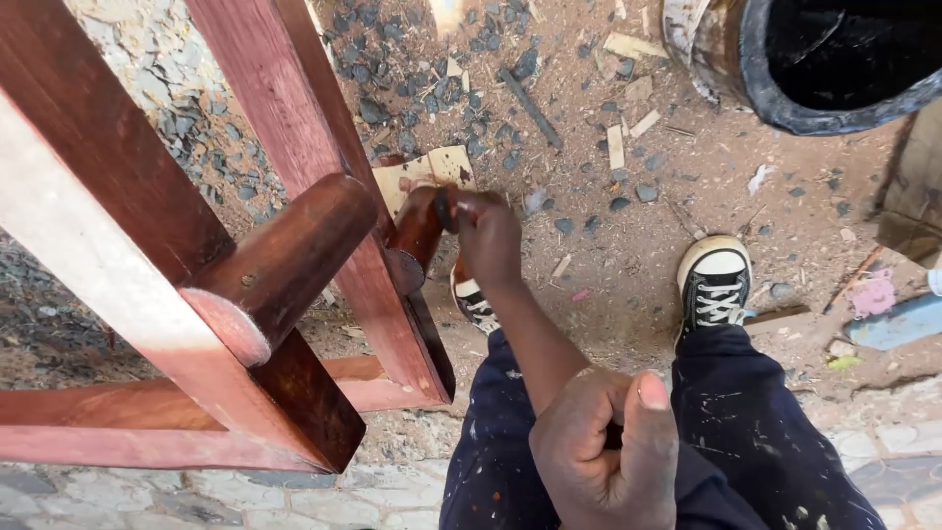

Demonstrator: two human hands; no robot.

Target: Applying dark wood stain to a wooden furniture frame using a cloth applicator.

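One view only, from the head camera looking down past the knees. Two hands show, and they are well apart — the left hand (488, 238) is stretched forward and down, the right hand (603, 453) hangs back close to the camera above the dark, paint-flecked trousers (746, 422).

The left hand is closed over the end of the lower round peg (417, 231), a dark reddish dowel that juts out of the far upright of the reddish wooden frame (294, 118). Something small and dark sits under its fingers against the wood; what it is cannot be told. The peg's long axis runs from the upright out toward the hand, slanting up and right in the picture, so the hand meets it end-on. An upper peg (285, 260) lies parallel and nearer the camera, untouched.

The right hand is curled into a loose fist, thumb up — whether anything is inside it cannot be told. It is far from both pegs.
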